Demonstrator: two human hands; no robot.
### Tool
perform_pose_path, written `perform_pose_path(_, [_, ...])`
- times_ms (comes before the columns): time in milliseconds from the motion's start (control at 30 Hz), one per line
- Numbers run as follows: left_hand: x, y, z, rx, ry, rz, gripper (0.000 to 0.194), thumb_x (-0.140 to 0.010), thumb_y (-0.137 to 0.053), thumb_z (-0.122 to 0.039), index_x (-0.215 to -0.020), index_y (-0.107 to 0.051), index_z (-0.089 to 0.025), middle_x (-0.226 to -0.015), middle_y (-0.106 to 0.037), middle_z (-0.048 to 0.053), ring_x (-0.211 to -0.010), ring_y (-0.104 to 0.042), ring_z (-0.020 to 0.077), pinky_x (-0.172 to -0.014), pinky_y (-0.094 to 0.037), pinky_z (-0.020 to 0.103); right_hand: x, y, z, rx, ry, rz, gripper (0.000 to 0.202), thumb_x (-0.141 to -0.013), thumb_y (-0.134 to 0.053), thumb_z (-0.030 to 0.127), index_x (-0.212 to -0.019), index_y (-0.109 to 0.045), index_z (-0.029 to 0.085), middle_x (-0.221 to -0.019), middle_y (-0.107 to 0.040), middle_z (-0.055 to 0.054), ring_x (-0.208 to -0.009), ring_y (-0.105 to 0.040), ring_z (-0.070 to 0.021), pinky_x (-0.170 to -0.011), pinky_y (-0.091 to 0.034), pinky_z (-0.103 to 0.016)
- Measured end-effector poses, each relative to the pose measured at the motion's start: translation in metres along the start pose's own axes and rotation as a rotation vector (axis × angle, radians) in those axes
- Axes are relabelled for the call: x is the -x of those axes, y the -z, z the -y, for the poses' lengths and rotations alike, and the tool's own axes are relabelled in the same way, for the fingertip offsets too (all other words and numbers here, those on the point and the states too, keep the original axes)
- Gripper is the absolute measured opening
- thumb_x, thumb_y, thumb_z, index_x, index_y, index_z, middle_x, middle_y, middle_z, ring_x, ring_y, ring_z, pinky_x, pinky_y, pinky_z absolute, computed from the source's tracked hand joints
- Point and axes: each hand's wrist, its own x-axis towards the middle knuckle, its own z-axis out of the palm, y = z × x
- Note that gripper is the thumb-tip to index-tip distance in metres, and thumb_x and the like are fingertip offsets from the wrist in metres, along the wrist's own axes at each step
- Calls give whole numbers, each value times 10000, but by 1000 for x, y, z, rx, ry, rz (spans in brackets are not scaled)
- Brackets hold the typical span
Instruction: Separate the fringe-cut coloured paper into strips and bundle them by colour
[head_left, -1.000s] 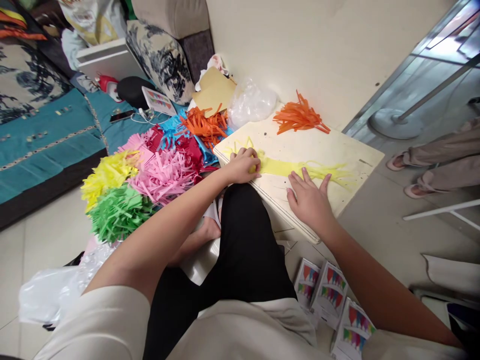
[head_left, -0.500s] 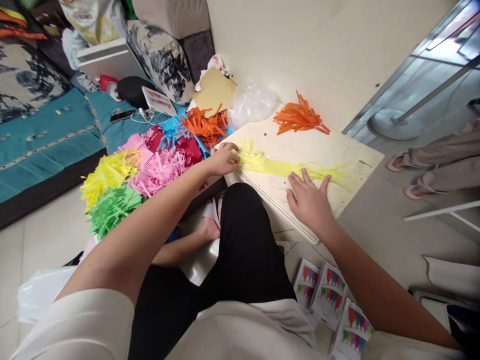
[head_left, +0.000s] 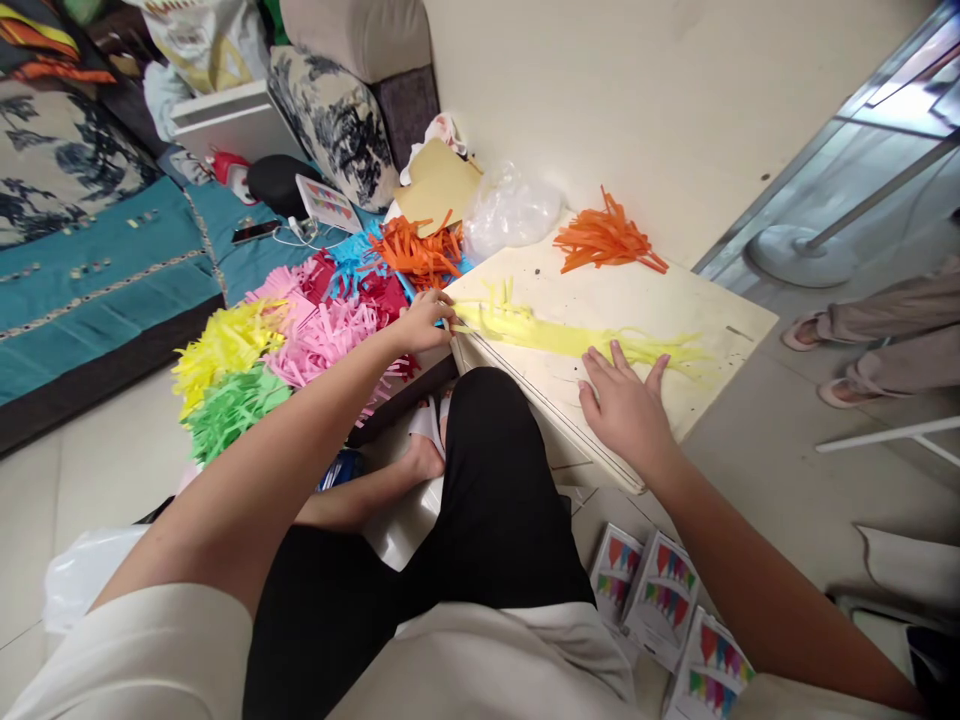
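The yellow paper (head_left: 566, 338) lies in a long strip along the cream surface (head_left: 694, 300), with thin loose strands at both ends. The left hand (head_left: 426, 322) is at the left corner of the surface, by the strands at that end. Its fingers are bent and close together, but I can't tell if they pinch the paper. The right hand (head_left: 628, 408) is open and flat, fingers spread, with its fingertips at the near edge of the strip.

The near edge of the surface runs just past the black-covered knee (head_left: 491, 430). Cream top shows between the strip and the orange paper bunch (head_left: 609, 236) at the back edge. More cream top shows to the right of the strip.

A clear plastic bag (head_left: 510, 212) sits at the back left edge; I can't tell what is in it. To the left, pink paper (head_left: 330, 335) lies in a big heap with yellow, green, red, blue and orange fringes. Three white boxes (head_left: 661, 598) with colorful pictures stand on the floor (head_left: 739, 455), below the right arm.
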Motion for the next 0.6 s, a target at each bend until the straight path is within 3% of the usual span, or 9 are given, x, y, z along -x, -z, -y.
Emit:
perform_pose_path(167, [8, 10, 3, 29, -23, -98, 358, -777, -732, -274, -1112, -837, -206, -1442, -674, 170, -1470, -609, 425, -1353, -486, 608, -1, 1, 1, -23, -17, -4, 647, -1185, -361, 313, -1724, -677, 145, -1761, -695, -191, -1788, -470, -489, -1408, -53, -998])
perform_pose_path(233, [11, 13, -7, -15, 6, -228, 435, -806, -689, -219, -1221, -820, -200, -1403, -698, 189, -1448, -628, 429, -1313, -500, 603, -1, 0, 0, -44, -16, -16, 642, -1193, -363, 324, -1720, -684, 146, -1758, -697, -191, -1787, -473, -488, -1408, -36, -996])
perform_pose_path(300, [15, 12, -27, -60, -66, -315, 506, -851, -659, -191, -1338, -794, -197, -1442, -714, 204, -1473, -626, 432, -1293, -491, 585, -1, -1, -1, -55, -9, -29, 639, -1184, -386, 316, -1729, -681, 162, -1757, -700, -183, -1785, -475, -488, -1407, -24, -995])
perform_pose_path(333, [16, 9, -40, -80, -149, -302, 522, -881, -656, -199, -1388, -781, -201, -1482, -717, 203, -1488, -625, 426, -1290, -483, 572, -1, -2, -2, -56, -7, -33, 639, -1179, -396, 312, -1734, -679, 169, -1756, -702, -180, -1785, -475, -489, -1406, -24, -996])
perform_pose_path(433, [17, -5, -75, -159, -360, -87, 519, -957, -674, -274, -1466, -767, -228, -1530, -731, 198, -1500, -638, 424, -1257, -471, 577, -1, -1, -2, -37, -7, -29, 638, -1178, -393, 308, -1733, -676, 171, -1749, -708, -180, -1782, -482, -486, -1403, -44, -1002])
perform_pose_path(500, [17, -12, -84, -244, -353, 0, 425, -1013, -661, -343, -1388, -810, -210, -1412, -764, 224, -1438, -658, 450, -1228, -458, 624, -1, 0, -1, -11, -14, -21, 638, -1183, -376, 305, -1728, -677, 167, -1747, -709, -183, -1783, -485, -478, -1404, -60, -1003])
perform_pose_path(600, [17, -6, -74, -298, -227, -4, 362, -1057, -659, -472, -1172, -863, -195, -1236, -762, 236, -1356, -649, 493, -1189, -446, 691, 0, 0, 0, 15, -14, -11, 642, -1176, -375, 294, -1722, -682, 155, -1750, -704, -190, -1785, -483, -475, -1416, -67, -992])
